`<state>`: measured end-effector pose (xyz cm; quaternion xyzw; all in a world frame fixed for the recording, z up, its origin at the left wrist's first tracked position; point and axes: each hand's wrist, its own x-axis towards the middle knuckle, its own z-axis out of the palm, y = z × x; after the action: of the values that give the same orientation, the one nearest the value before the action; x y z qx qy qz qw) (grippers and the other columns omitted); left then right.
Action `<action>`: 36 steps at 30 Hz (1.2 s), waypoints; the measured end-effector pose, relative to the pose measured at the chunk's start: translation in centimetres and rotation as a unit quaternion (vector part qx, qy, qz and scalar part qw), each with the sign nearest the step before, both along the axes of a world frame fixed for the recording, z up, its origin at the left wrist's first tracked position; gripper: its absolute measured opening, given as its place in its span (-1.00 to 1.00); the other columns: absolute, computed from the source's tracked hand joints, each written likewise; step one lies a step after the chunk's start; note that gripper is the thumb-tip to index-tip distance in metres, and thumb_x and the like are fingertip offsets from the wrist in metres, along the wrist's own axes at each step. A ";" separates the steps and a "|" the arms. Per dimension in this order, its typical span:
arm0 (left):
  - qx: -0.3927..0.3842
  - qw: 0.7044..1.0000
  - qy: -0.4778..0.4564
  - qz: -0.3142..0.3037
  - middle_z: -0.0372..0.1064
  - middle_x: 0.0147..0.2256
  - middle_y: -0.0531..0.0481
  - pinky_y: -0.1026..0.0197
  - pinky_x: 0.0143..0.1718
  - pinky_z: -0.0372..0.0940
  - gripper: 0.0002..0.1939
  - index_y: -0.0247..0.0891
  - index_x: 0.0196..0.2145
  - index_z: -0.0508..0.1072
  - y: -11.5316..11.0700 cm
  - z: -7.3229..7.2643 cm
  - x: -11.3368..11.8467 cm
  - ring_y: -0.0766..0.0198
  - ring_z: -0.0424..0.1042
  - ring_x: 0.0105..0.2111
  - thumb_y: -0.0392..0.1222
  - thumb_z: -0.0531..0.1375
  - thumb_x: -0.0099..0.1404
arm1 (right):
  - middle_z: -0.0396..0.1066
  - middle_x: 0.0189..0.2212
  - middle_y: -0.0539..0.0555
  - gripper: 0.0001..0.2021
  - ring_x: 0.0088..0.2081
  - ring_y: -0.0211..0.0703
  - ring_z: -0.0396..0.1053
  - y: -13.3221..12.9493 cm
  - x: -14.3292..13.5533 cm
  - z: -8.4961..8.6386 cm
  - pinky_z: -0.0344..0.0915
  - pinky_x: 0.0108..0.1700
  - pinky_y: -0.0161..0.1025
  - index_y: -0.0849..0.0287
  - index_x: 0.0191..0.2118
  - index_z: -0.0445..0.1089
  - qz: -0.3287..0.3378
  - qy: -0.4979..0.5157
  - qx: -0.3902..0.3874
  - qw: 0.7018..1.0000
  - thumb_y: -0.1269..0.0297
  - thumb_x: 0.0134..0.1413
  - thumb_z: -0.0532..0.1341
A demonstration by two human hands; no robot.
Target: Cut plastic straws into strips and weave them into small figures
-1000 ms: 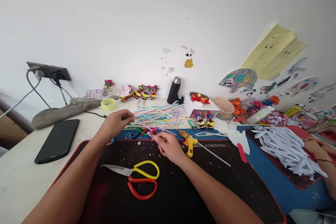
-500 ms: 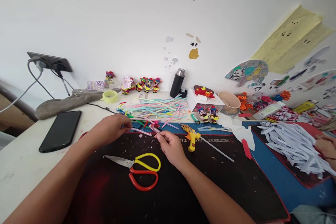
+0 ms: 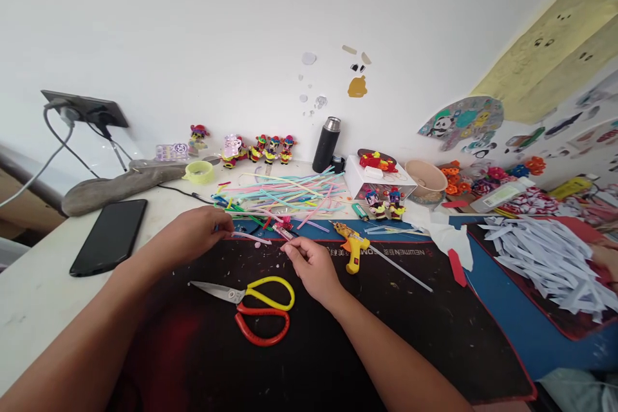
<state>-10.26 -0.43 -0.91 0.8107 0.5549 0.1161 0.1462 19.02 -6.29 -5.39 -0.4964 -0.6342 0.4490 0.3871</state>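
Note:
My left hand [image 3: 212, 225] is closed, its fingertips pinching a thin pale pink strip [image 3: 251, 236] that points right over the black mat [image 3: 376, 341]. My right hand [image 3: 311, 264] has thumb and forefinger pressed together. Whatever sits in that pinch is too small to make out. Just beyond its fingertips is a small pink lighter-like object [image 3: 281, 232]; I cannot tell whether they touch it. Nearer to me lie scissors [image 3: 241, 299] with one yellow and one red handle. A yellow glue gun [image 3: 354, 251] with a long glue stick rests right of my right hand.
Pastel strips [image 3: 290, 193] are heaped behind my hands. Small figurines [image 3: 273, 149], a black flask [image 3: 327, 145] and a white box [image 3: 360, 183] stand by the wall. A phone [image 3: 109, 237] lies left. At right, another person's hand [image 3: 606, 261] is beside white paper strips [image 3: 545, 264].
My left hand has shifted slightly left with the pink strip, whose tip is now farther from my right fingertips. The view has tilted a little, and the other person's hand has moved right.

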 end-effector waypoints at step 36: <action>-0.009 0.987 -0.142 0.079 0.63 -0.29 -0.05 0.18 -0.30 0.35 -0.68 -0.10 -0.35 0.60 -1.3 1.8 -0.1 0.02 0.53 -0.29 0.13 0.16 0.16 | 0.53 -0.09 0.15 -0.44 -0.07 0.03 0.44 -4.9 1.1 4.3 0.31 -0.11 -0.17 0.15 0.16 0.47 0.262 -0.368 0.189 0.872 -0.15 0.22 0.34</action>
<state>-10.33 -1.77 0.84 0.7385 0.5916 0.2362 0.2211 20.12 -11.16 -1.08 -0.3585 -0.9104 0.1904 0.0802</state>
